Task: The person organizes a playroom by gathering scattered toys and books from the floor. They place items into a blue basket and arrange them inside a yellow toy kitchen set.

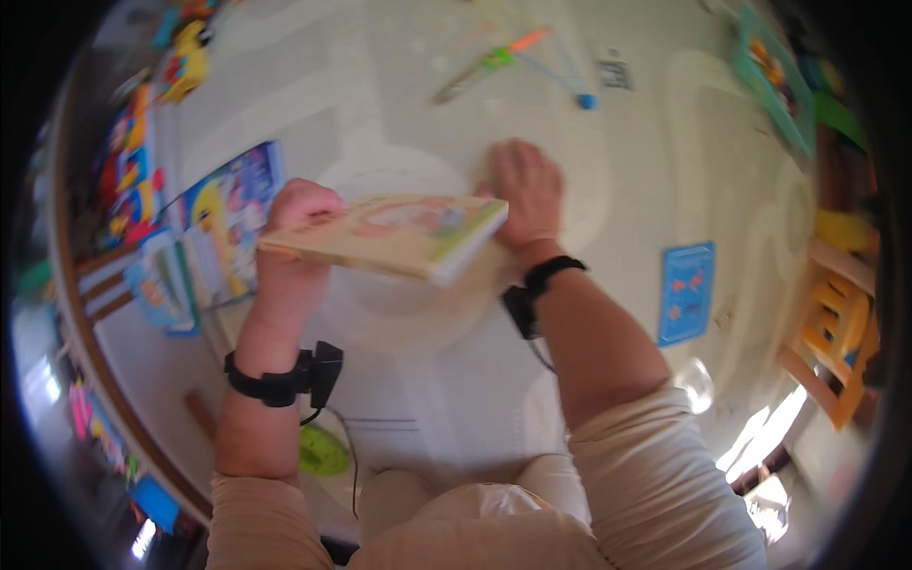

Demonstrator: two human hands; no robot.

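My left hand [303, 214] grips a cream-coloured book [385, 231] by its left end. The book is tilted above a pale floor mat [427, 399], its page edges toward me at the right and a blurred picture on its cover. Just past the book's right end, my right hand [527, 189] is spread palm down, back of the hand up, seemingly on the mat. Nothing shows in its fingers, which are blurred. Each wrist wears a black strap with a small cabled device. Left of my left hand lie several picture books [231, 206], one with a yellow figure on its cover.
A thin blue booklet [686, 293] lies at the right. Ahead is a toy with orange, green and blue parts [502, 58]. A teal tray [773, 78] and an orange plastic item [837, 320] stand farther right. Near my left forearm sits a lime-green object [323, 450].
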